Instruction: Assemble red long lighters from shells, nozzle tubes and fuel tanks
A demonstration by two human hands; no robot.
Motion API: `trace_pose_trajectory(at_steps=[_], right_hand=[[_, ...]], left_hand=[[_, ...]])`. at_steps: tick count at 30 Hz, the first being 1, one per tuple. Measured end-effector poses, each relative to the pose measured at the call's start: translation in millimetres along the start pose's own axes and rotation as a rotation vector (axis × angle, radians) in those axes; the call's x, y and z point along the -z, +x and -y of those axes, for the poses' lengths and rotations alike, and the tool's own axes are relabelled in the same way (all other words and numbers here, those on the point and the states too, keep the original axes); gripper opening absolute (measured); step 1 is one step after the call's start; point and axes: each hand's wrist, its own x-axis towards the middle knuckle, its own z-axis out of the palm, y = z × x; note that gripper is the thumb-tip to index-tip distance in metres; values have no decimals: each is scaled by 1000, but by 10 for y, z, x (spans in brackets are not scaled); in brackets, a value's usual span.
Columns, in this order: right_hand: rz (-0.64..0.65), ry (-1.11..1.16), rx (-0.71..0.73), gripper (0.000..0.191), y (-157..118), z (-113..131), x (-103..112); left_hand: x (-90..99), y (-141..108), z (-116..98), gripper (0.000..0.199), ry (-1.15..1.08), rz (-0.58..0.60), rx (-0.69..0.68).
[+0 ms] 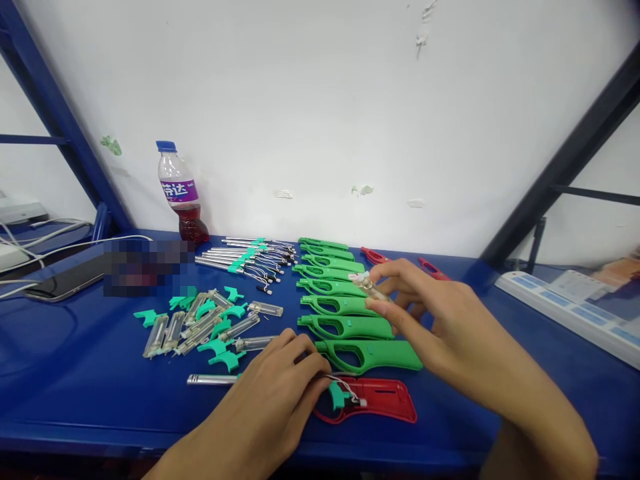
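My right hand point(425, 307) is raised above the green casings, pinching a small clear fuel tank point(369, 287) with a whitish valve end between thumb and fingers. Lower down, my left hand point(287, 380) lies closed over the handle part of a red lighter casing half point(395, 400). Inside that casing sit a teal trigger point(338, 396) and white wires ending in a small black-and-white piece point(359, 401). A metal tube point(210, 379) pokes out to the left from under my left hand, which hides its other end. Beyond it, green lighter casings point(373, 355) form a column.
Clear fuel tanks point(175, 330) and teal triggers point(226, 360) lie loosely piled at left. Metal tubes with wires point(240, 253) are grouped behind. A drink bottle point(183, 193) stands by the wall; two red pieces point(433, 269) lie behind right; a power strip point(570, 313) lies farther right.
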Motion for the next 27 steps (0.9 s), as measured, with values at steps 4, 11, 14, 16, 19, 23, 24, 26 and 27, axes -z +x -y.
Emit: trace_pose_trajectory(at_steps=[4,11,14,16,19,23,24,26,27], right_hand=[[27,39,-19,11,-2,-9,3],[29,37,-18,12,-9,-4,12],[48,40,-34,13,-9,-5,10],[56,39,-43,13,-12,-8,15],[60,37,-47,11,-16,-9,26],[67,30,-43,11,2,3,14],[66,29,-42,12,10,7,7],[64,27,-44,15,21,9,3],[66,23,-48,18,21,5,12]], left_hand=[[-6,12,-1,26,-17,-9,0],[0,20,1,23,-44,-22,8],[8,25,1,22,-55,-27,9],[8,24,0,20,-56,-30,6],[5,12,-3,21,-42,-42,-4],[11,10,1,20,-8,-68,-20],[14,16,5,20,4,-80,-25],[20,33,17,22,28,-104,-33],[20,40,24,23,39,-115,-38]])
